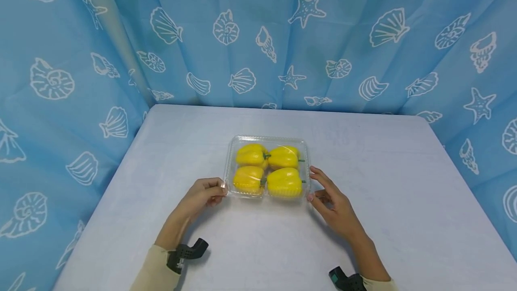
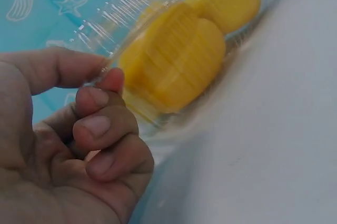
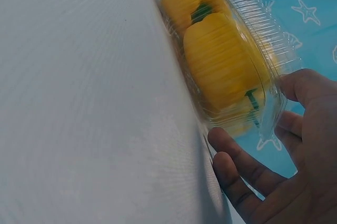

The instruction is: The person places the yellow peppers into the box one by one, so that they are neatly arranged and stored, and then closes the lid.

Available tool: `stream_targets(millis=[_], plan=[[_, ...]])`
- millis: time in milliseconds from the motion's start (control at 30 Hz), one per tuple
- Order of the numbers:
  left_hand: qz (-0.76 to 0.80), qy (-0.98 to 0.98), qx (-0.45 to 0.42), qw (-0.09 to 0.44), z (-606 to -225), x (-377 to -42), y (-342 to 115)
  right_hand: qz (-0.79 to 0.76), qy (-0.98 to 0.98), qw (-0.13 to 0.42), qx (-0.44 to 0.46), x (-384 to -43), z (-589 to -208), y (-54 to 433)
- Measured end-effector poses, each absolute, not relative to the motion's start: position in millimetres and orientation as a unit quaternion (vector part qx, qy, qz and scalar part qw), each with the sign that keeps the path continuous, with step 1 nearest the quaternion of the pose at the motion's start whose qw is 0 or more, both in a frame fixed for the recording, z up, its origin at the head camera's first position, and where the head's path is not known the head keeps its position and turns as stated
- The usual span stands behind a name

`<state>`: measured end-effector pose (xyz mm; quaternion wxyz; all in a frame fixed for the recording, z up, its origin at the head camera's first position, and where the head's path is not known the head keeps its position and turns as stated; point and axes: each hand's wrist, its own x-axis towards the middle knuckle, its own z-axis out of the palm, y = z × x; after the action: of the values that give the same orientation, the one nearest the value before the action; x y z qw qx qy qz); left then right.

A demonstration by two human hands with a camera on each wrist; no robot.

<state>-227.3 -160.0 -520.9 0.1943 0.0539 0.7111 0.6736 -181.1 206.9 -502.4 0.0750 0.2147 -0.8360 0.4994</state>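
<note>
A clear plastic clamshell box (image 1: 264, 139) packed with several yellow bell peppers (image 1: 284, 181) lies mid-table in the head view, green stems showing. At its front left corner my left hand (image 1: 208, 192) pinches the rim between thumb and forefinger; in the left wrist view the other fingers of that hand (image 2: 105, 139) curl inward. On the right side, my right hand (image 1: 333, 205) holds the box by its front corner. Close up in the right wrist view, the thumb of this hand (image 3: 310, 145) meets the rim, while two loosely bent fingers lie lower, near the tabletop.
A white-covered table (image 1: 194, 138) extends around the box on every side. Behind and beside it hangs a blue curtain (image 1: 258, 57) printed with white shells and starfish. Both wrists wear black camera mounts, such as the left mount (image 1: 183, 255).
</note>
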Motion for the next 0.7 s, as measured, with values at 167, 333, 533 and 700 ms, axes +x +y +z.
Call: stream_targets(millis=[167, 333, 533, 700], plan=[[0.67, 0.708, 0.054, 0.216, -519, -226, -160, 0.5, -0.835, 0.075, 0.217, -181, -502, 207], [0.656, 0.713, 0.068, 0.239, -520, -227, -163, 0.505, -0.833, 0.071, 0.215, -180, -501, 207], [0.609, 0.749, 0.094, 0.244, -520, -227, -167, 0.499, -0.839, 0.068, 0.208, -180, -501, 207], [0.541, 0.808, 0.117, 0.202, -515, -223, -179, 0.513, -0.833, 0.071, 0.196, -181, -500, 209]])
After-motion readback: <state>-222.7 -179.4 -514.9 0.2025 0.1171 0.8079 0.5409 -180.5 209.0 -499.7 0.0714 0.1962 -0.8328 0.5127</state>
